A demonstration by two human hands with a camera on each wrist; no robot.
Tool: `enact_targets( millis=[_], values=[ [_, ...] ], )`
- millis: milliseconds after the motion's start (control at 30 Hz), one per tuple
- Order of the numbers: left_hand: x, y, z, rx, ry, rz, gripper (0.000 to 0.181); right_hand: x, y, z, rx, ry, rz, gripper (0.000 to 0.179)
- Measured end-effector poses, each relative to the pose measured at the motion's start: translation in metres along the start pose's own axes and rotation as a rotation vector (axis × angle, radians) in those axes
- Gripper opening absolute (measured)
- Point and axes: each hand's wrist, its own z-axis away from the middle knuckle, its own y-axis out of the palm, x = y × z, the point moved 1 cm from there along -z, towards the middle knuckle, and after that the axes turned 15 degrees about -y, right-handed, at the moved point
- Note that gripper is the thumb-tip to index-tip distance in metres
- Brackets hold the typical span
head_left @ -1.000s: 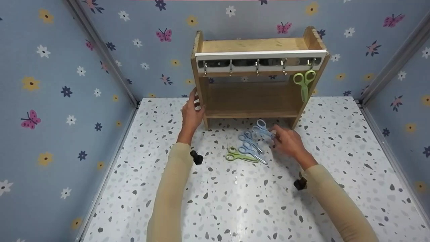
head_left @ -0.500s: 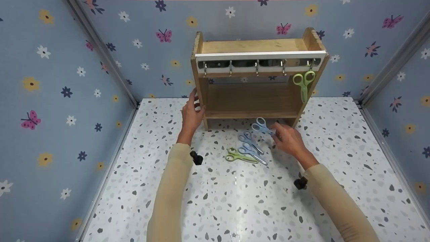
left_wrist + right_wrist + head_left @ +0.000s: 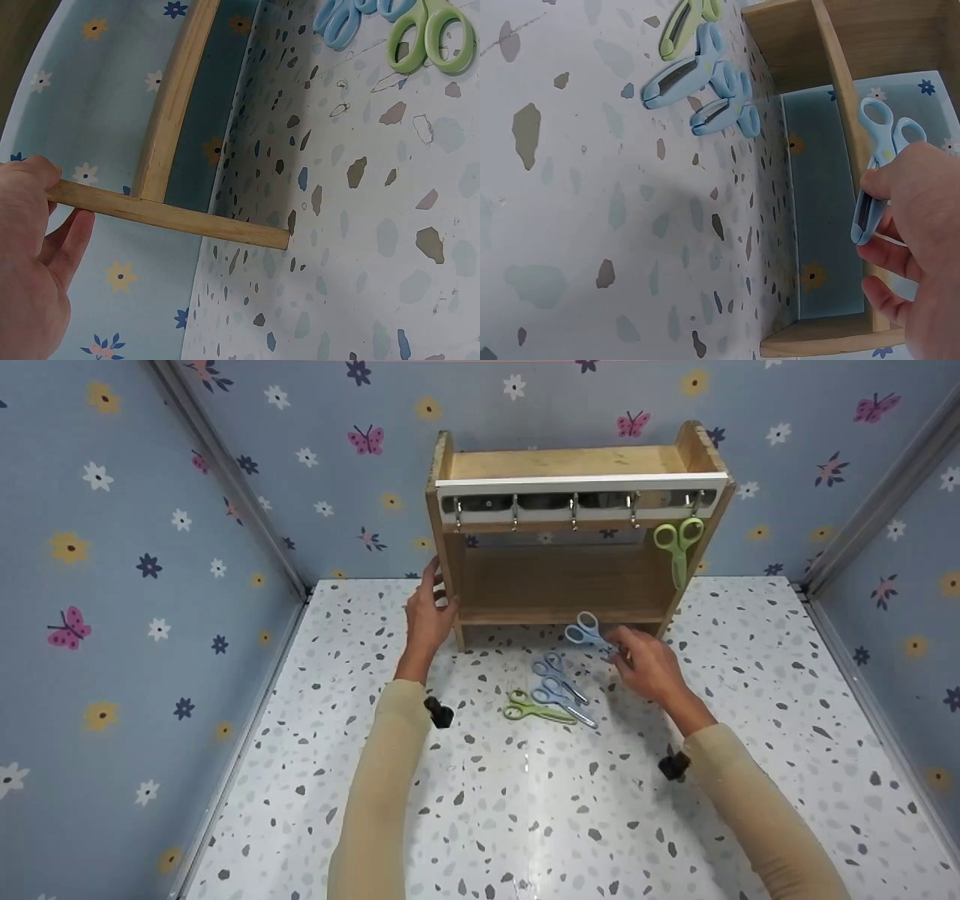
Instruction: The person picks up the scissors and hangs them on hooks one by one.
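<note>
My right hand (image 3: 651, 666) pinches a pair of blue scissors (image 3: 883, 150) by the blade end, thumb on one face. Its finger loops point away from the hand, in front of the rack's lower board. My left hand (image 3: 429, 619) grips the left side panel of a wooden rack (image 3: 562, 615), thumb and fingers on either side of the panel in the left wrist view. Below the held pair, two blue scissors (image 3: 564, 699) and one green pair of scissors (image 3: 536, 708) lie on the speckled tabletop. Another green pair of scissors (image 3: 679, 551) hangs from the rack's rightmost hook.
Along the rack's white front rail (image 3: 546, 519) runs a row of several metal hooks (image 3: 575, 510). Patterned blue walls (image 3: 360, 510) enclose the speckled table (image 3: 480, 810) at the back and both sides.
My right hand has lifted the blue scissors slightly upward, toward the rack's lower board. The left hand stays on the side panel, and the other scissors have not moved.
</note>
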Motion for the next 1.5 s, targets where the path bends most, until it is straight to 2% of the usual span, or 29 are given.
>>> enact_targets(
  millis=[333,667,1000,1333,1500],
  values=[
    [-0.001,0.001,0.0,0.002,-0.037,-0.001,0.078,0.003,-0.009,-0.005,-0.079,-0.074,0.045,0.024],
    [-0.002,0.001,0.0,0.003,-0.058,-0.008,0.077,0.005,-0.018,-0.012,-0.077,-0.044,0.031,0.024],
    [-0.002,0.001,0.001,0.008,-0.034,0.003,0.077,0.009,-0.027,-0.018,-0.092,-0.026,0.017,0.028],
    [-0.002,0.0,0.0,0.006,-0.001,-0.009,0.075,0.011,-0.035,-0.023,-0.149,-0.079,0.02,0.026],
    [-0.002,0.0,0.0,0.002,-0.009,-0.017,0.076,0.012,-0.04,-0.025,-0.158,-0.073,0.008,0.025]
  ],
)
